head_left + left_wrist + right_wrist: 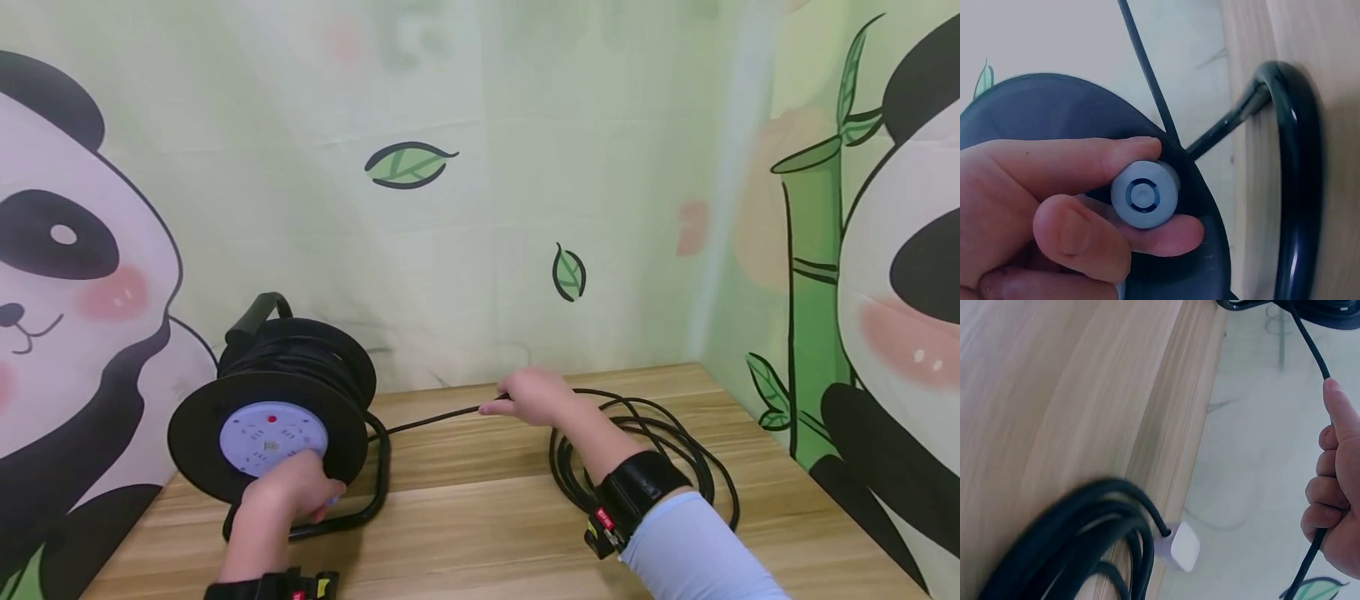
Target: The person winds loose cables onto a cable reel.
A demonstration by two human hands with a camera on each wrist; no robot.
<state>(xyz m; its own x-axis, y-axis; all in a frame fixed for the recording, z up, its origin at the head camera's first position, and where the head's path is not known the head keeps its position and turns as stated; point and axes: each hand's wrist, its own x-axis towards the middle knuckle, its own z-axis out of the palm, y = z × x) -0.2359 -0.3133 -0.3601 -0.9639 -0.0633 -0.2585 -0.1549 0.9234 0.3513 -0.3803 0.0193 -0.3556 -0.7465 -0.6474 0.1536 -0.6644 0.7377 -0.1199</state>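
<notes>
A black cable reel [197, 429] with a pale round socket panel [247, 429] stands on the left of the table. My left hand [288, 483] is at the front of its disc, holding a round grey knob [1144, 195] between fingers, as the left wrist view shows. From the reel, a black cable [435, 419] runs taut to my right hand [536, 396], whose fingers curl round it with the thumb along it. Below and right of that hand lies a loose coil of the same black cable [705, 467], partly hidden by my forearm.
The reel rests on a black tubular stand [384, 467] and has a carrying handle [251, 321] on top. A white plug [1182, 547] shows at the coil's end in the right wrist view. Behind the wooden table [465, 517] hangs a printed panda backdrop [480, 250].
</notes>
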